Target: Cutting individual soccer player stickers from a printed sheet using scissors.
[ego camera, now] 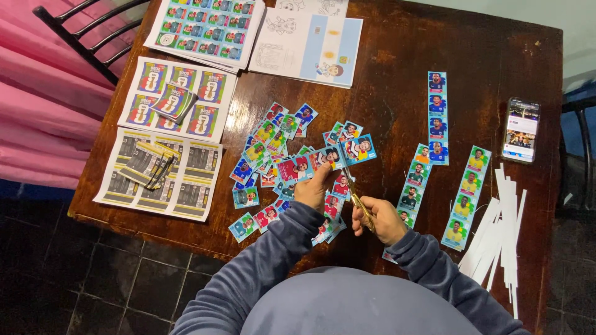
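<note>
One strip of picture cards held up over mid-tabletop: about four panels, red, blue and pale, each with a small portrait; faces too small to make out. Left hand pinched on the strip's lower edge, fingers closed on it. Right hand wrapped around the yellow handles of a pair of scissors, blades pointing up toward the strip; whether blades are open or biting into the card cannot be told, blade tips lost against the cards behind. Hands close together, not touching.

Beneath and left of the hands: loose pile of cut cards, overlapping, roughly two dozen, exact count not possible. Some hidden under wrists and grey sleeves.

Right of the hands: three uncut strips, one blue strip of four panels, two green strips, the nearer one partly covered by the right hand.

Far right: heap of white paper offcuts, thin slivers, uncountable, lower ends overhanging the tabletop edge. Phone beside them, screen lit, content illegible.

Left side: two printed sheets, one colourful sheet, one grey-yellow sheet, each carrying a small stack of cut pieces. Top edge: sticker sheets and a pale blue-striped booklet, both cropped by the frame. Dark wooden tabletop, glossy. Chair at upper left, partly out of frame.
</note>
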